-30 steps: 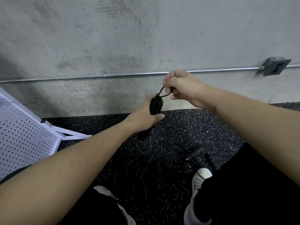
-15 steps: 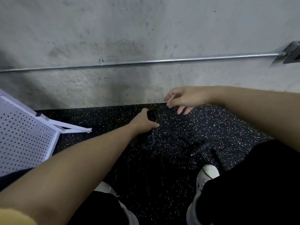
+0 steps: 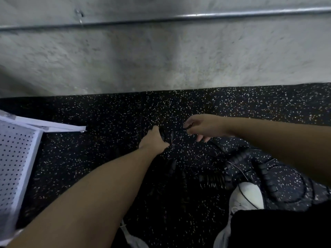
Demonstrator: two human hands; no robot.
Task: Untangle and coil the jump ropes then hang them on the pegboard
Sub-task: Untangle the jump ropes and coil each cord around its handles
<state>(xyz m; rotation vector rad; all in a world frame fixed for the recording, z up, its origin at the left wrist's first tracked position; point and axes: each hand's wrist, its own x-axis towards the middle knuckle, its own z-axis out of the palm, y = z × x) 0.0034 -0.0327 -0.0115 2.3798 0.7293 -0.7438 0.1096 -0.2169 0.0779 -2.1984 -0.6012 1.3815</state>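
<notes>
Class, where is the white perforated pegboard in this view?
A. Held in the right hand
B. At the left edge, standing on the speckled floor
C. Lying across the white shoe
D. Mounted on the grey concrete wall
B: the white perforated pegboard stands at the left edge on the black speckled floor.

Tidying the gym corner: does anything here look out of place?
Yes. Black jump ropes lie tangled on the floor by the white shoe, one cord crossing it. The white pegboard sits tilted at left, with nothing visibly hung on it.

Dim scene, motion blur throughout, glare on the metal pipe (image 3: 197,16) — floor (image 3: 89,158) near-black, wide-angle bowing at edges
</notes>
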